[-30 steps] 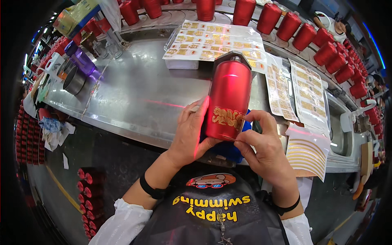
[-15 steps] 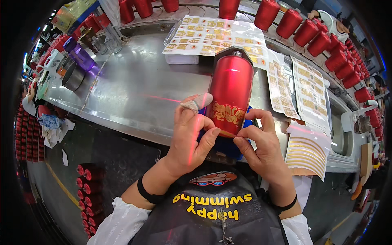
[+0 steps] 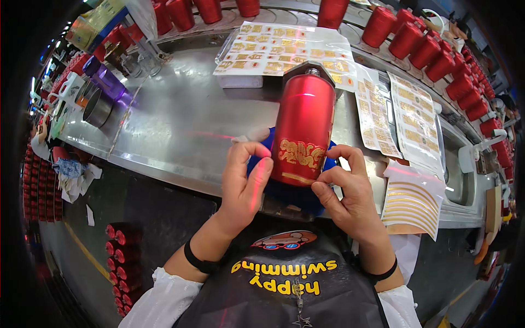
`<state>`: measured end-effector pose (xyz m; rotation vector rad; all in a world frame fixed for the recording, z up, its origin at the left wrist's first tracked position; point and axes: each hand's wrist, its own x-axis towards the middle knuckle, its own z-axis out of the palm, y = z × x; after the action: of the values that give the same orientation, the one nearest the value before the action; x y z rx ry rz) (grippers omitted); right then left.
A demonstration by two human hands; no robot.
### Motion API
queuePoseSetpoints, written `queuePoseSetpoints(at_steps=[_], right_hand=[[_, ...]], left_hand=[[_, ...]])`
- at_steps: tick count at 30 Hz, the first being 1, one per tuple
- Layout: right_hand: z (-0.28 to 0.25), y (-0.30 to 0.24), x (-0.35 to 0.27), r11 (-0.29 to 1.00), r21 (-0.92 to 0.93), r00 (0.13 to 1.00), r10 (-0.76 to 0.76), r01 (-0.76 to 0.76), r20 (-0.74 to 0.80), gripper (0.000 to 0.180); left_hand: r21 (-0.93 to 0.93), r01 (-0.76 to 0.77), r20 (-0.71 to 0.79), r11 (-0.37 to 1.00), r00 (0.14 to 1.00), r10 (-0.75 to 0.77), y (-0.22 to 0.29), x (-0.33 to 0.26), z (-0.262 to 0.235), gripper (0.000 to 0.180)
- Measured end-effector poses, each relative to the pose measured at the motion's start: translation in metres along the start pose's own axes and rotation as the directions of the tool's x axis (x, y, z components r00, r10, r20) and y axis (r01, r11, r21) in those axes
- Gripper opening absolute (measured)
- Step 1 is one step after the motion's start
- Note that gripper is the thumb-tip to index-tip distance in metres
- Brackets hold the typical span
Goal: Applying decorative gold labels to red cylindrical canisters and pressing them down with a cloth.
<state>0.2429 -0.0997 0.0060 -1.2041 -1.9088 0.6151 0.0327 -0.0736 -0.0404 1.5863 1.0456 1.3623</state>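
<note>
A red bottle with a gold dragon decal leans back on a blue support, its neck end away from me. Along its lower edge runs a thin gold strip. My right hand is closed at the bottle's lower right, thumb and finger pinched at the strip's right end. To the left of the bottle, my left hand has thumb and forefinger tips brought together. Whatever lies between them is too small to make out. Pale covers sit on other left fingers, partly hidden behind the hand.
Sheets of gold decals lie behind the bottle, with more sheets to its right. A sheet of curved gold strips hangs over the table's front edge. Red bottles line the conveyor. A purple bottle stands far left, a sink right.
My left hand has drawn back leftward from the bottle's lower edge, uncovering the gold strip. The right hand has hardly moved. The bottle has shifted slightly left, and bottles on the conveyor have moved right.
</note>
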Motion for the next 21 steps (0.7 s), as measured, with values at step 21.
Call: queuePoseSetpoints(at_steps=[21], right_hand=[[-0.003, -0.008, 0.0, 0.999, 0.043, 1.0, -0.024, 0.024, 0.009, 0.013]], left_hand=[[0.31, -0.261, 0.23, 0.914, 0.954, 0.194, 0.025, 0.012, 0.003, 0.033]])
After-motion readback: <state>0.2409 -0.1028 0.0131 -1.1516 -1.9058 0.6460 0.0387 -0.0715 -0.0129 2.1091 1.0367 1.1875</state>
